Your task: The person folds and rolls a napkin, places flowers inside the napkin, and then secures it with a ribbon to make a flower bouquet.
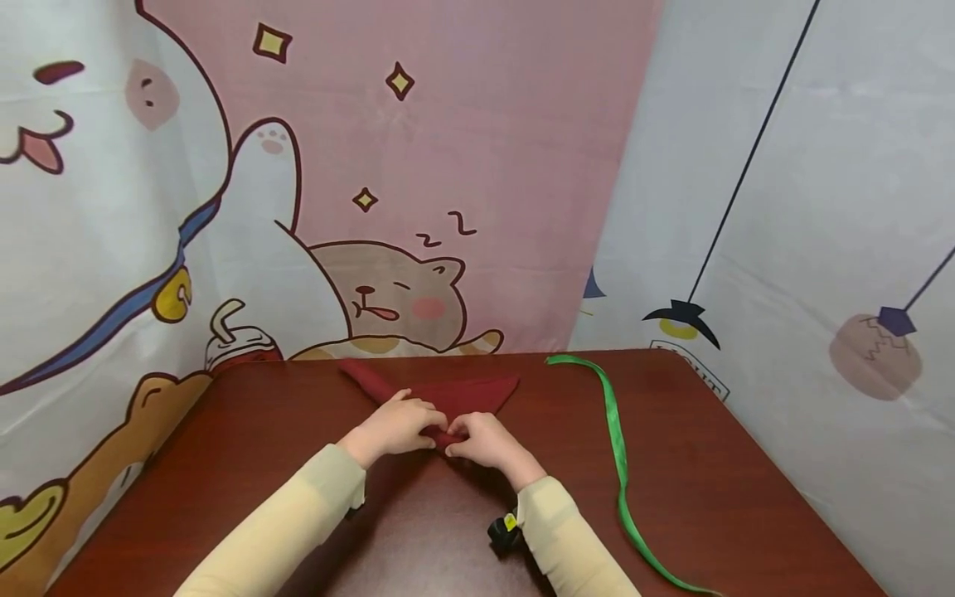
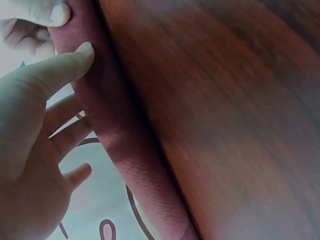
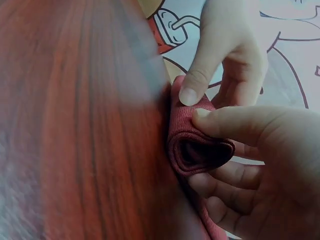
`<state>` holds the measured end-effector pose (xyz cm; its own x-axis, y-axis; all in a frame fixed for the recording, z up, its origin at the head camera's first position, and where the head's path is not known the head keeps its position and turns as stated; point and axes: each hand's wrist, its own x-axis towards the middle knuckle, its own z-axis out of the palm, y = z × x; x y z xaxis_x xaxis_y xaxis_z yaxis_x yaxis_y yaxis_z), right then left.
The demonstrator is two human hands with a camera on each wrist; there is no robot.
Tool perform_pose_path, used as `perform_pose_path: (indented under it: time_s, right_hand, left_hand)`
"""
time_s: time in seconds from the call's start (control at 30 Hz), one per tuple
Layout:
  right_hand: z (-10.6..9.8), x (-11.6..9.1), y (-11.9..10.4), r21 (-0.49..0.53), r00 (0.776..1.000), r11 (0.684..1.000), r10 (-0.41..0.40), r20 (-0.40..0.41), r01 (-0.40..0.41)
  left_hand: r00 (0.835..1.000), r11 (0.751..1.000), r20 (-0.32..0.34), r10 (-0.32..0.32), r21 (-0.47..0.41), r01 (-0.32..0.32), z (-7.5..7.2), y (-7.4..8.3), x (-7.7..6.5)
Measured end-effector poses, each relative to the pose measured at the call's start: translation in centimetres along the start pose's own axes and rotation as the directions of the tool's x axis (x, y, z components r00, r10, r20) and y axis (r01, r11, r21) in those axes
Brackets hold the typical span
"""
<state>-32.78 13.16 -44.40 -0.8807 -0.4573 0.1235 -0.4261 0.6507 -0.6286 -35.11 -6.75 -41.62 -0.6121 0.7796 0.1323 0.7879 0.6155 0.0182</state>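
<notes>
A dark red cloth lies on the table, its near edge rolled into a tube, with a flat part spread behind and a rolled arm reaching to the far left. My left hand grips the roll, thumb pressed on top and some fingers behind it. Close beside it, my right hand pinches the roll's end, thumb above and fingertips below. In the right wrist view that end shows spiral layers around a dark hollow. Both thumbs sit near each other on the fabric.
A long green ribbon curves down the right side of the brown wooden table. Next to my right sleeve is a small black device with a yellow mark. A cartoon-printed curtain hangs behind the table.
</notes>
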Motion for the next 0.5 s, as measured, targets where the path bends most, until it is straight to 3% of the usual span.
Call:
perform_pose_path:
  time_s: [0.2,0.5]
  right_hand:
    - [-0.6,-0.2,0.6,0.055,1.0,0.998,-0.007,0.02,0.006]
    - [-0.9,-0.1,1.3,-0.037,1.0,0.999,-0.009,0.012,0.01]
  left_hand:
    - [0.999,1.0,-0.052,0.017,0.023,-0.016,0.6,-0.1,0.3]
    - [0.994,0.998,-0.105,0.019,0.053,-0.013,0.7,0.4,0.3]
